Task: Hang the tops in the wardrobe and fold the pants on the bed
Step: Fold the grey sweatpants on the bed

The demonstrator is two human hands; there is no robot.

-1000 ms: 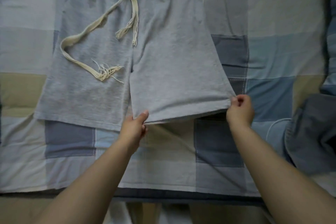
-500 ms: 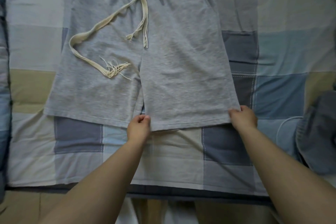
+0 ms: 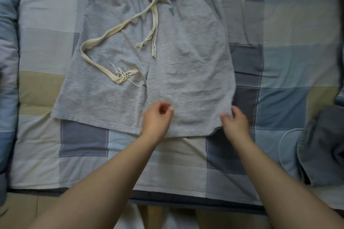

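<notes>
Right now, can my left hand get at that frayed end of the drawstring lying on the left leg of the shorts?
Probably yes. The left hand hovers over the grey shorts near the hem, and the frayed drawstring end lies loose on top of the fabric just up and to the left. Nothing lies between them.

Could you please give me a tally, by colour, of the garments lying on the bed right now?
Light grey: 1, the shorts with a cream drawstring, spread flat.
Dark grey-blue: 1, a bunched garment at the right edge, partly out of view.
Total: 2
</notes>
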